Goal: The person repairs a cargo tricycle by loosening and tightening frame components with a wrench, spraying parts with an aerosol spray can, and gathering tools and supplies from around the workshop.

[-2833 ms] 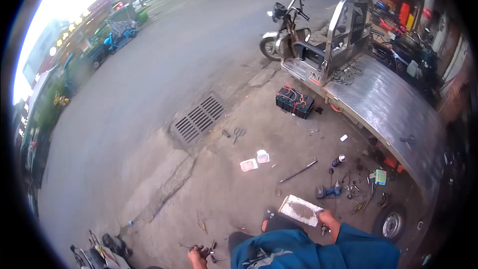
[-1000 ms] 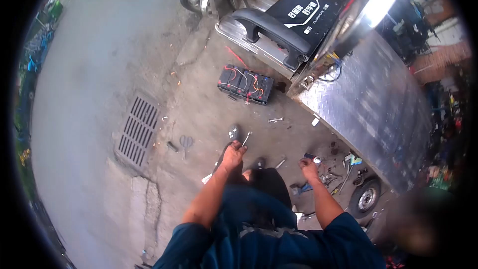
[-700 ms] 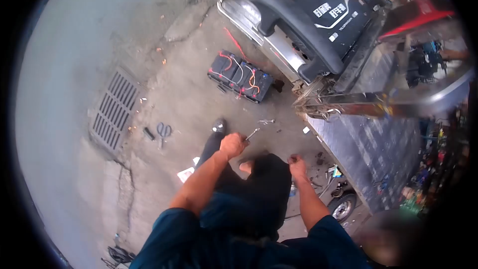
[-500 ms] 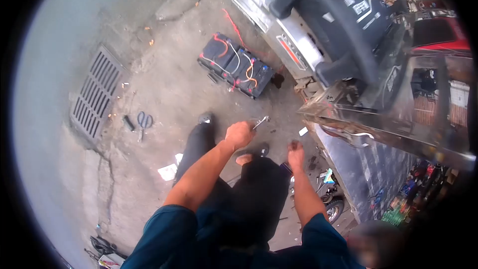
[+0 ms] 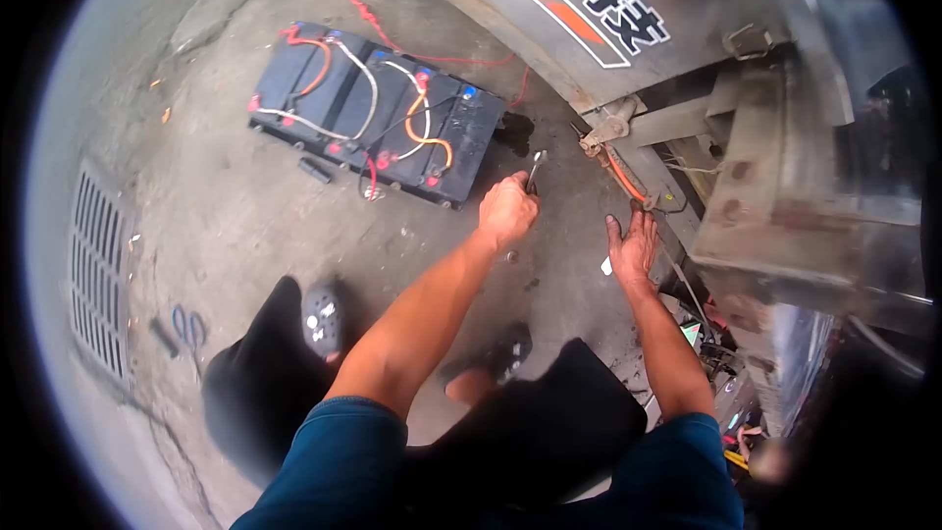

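The wrench (image 5: 536,171), a slim bright metal tool, lies in the left hand (image 5: 508,210), its visible end pointing to 1 o'clock; the fingers are clamped round its shank in a fist, hiding the lower part. It should be stiff, fairly light and hard to damage, though grease could make it slippery; the middle of the shank looks the sensible place to hold it. Toward 10 o'clock from that fist sits the battery pack (image 5: 391,116), which is probably heavy and rigid, better taken by the sides of its dark cases than by the wires across its top. The right hand (image 5: 635,245), between 3 and 4 o'clock from the left, has its thumb apart from the fingers and shows nothing in its grip; its fingertips are at the lower end of an orange cable (image 5: 625,180), whether touching I cannot tell. On the vehicle panel (image 5: 687,10), toward 1 o'clock, 技 reads clearly; the character before it, perhaps 博 or 傳, is cropped. No brand is legible on the pack.
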Motion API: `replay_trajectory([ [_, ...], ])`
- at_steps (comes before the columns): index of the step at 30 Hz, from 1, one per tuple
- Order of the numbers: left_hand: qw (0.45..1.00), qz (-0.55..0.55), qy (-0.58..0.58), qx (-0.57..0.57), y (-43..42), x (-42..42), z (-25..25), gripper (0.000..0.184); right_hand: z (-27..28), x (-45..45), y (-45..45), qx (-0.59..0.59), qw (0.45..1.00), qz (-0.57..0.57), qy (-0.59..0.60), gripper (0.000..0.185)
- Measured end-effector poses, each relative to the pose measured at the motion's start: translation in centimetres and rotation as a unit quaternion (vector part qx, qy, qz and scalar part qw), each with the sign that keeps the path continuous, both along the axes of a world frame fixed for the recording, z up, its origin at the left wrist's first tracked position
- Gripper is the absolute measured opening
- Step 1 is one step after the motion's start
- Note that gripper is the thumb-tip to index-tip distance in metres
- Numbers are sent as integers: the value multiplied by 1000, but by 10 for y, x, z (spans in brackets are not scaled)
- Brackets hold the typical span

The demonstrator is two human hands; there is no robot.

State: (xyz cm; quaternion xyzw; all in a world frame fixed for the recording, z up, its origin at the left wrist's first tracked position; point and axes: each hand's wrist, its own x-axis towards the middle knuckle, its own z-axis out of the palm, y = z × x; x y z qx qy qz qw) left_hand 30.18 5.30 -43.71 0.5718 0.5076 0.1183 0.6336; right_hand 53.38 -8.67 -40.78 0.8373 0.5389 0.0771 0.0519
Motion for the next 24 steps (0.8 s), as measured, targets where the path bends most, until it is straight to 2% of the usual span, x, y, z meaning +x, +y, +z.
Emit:
replay_trajectory([
  [3, 998, -24, -8, 60, 15, 30, -33, 22, 2, -8, -2, 21, 999, -24, 33, 62],
  [5, 996, -44, -23, 76, 20, 43, -41, 22, -1, -5, -5, 23, 999, -25, 26, 62],
  [9, 987, -92, 18, 131, 32, 64, -48, 23, -2, -3, -2, 64, 998, -4, -11, 61],
  [12, 978, -114, 37, 173, 36, 71, -50, 24, -10, 2, -14, 170, 984, -10, 52, 60],
  [18, 968, -100, 35, 228, 42, 85, -62, 24, -19, 33, -18, 77, 992, -104, 10, 49],
  [21, 963, -96, 29, 250, 44, 91, -73, 24, -12, 42, -2, 75, 988, -90, 98, 46],
  [24, 959, -93, 32, 267, 45, 91, -73, 25, -24, 54, 4, 111, 984, -76, 116, 42],
])
